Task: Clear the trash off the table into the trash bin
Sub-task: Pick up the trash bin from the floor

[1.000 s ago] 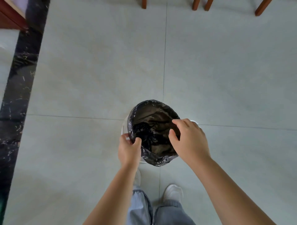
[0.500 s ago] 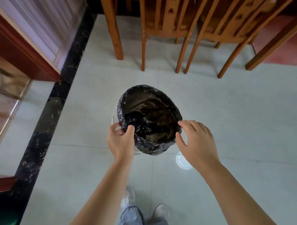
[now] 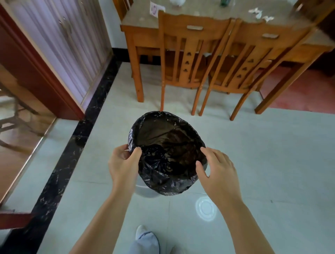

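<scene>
The trash bin (image 3: pixel 145 189) is lined with a black plastic bag (image 3: pixel 168 174), and its mouth faces up at me. My left hand (image 3: pixel 123 163) pinches the left rim, thumb inside the bag. At the right rim my right hand (image 3: pixel 217 172) has its fingers spread, and I see no firm grip. Far ahead stands the wooden table (image 3: pixel 139 20). On it lie white crumpled paper scraps (image 3: pixel 258 12), a white wad (image 3: pixel 176 2), a small card (image 3: pixel 156 8) and a green bottle base (image 3: pixel 224 2).
Two wooden chairs (image 3: pixel 192 54) (image 3: pixel 257 59) are pushed in at the table's near side, between me and the tabletop. A black marble floor strip (image 3: pixel 87 119) and a wood-framed sliding door (image 3: pixel 59 54) run along the left. A pale round patch (image 3: pixel 206 208) shows on the tiles.
The view has lifted from the floor to the table and chairs, which are now closer. The bin has come along in my left hand. My right hand has loosened from the rim and spread.
</scene>
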{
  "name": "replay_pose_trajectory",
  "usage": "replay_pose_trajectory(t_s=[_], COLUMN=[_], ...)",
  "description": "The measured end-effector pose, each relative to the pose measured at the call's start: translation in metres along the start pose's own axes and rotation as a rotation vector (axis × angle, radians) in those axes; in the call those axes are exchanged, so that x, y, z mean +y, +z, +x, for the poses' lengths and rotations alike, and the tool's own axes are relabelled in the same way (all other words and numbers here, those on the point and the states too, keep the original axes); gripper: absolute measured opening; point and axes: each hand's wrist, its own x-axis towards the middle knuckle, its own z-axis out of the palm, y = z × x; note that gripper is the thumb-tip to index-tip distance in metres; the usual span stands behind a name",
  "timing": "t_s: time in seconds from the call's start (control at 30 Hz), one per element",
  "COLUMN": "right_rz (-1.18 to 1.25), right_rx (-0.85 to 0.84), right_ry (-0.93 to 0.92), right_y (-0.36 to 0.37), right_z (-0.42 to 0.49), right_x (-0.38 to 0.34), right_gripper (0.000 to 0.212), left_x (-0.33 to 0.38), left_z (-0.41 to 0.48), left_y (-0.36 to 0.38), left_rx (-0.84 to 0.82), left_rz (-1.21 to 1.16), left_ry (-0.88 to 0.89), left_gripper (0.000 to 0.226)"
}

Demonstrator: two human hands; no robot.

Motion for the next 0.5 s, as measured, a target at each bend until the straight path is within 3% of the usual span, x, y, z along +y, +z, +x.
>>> replay_pose_trajectory(t_s=[0.2,0.5], right_rz=[0.030,-0.047], right_rx=[-0.062,-0.114], right_ry=[-0.050,-0.192], right_y=[-0.016,-0.012], right_z=[-0.002,0.047], right_x=[-0.056,-0.146], right_gripper=[0.038,0.039], left_x=[0.028,0.069], left_z=[-0.004,0.037], left_y=[-0.054,-0.112], left_rx=[0.045,0.120], left_rz=[-0.045,-0.093], left_ry=[-0.069,-0.004], left_gripper=[0.030,0.029])
